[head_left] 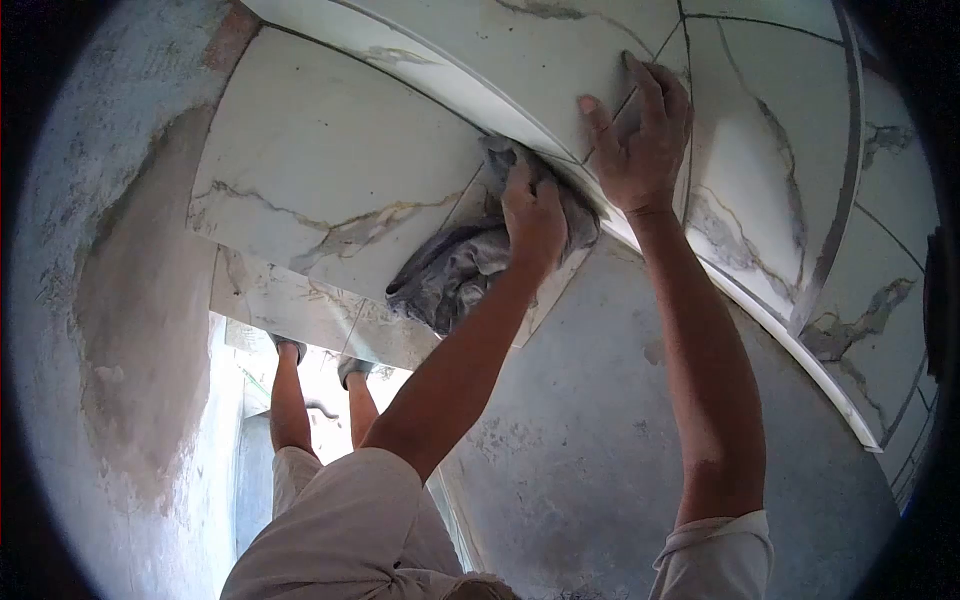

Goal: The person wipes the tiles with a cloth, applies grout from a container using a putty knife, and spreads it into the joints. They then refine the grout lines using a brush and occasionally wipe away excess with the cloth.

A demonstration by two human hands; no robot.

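Observation:
My left hand (535, 215) is closed on a dirty grey cloth (465, 265). It presses the cloth into the corner where a white marble-patterned tile (340, 130) meets the riser below a pale step edge (520, 105). Part of the rag hangs in folds over the tile's lower side. Above and to the right, my right hand (645, 140) lies on the upper veined tile (560, 60), thumb apart from the fingers, holding nothing. Dark joint lines run between the tiles.
A rough, patchy plaster wall (140, 300) rises on the left. Grey wall surface (600, 400) lies below the steps on the right. More veined tiles (880, 290) continue at the far right. My feet (357, 370) stand on a lower, brightly lit tiled level.

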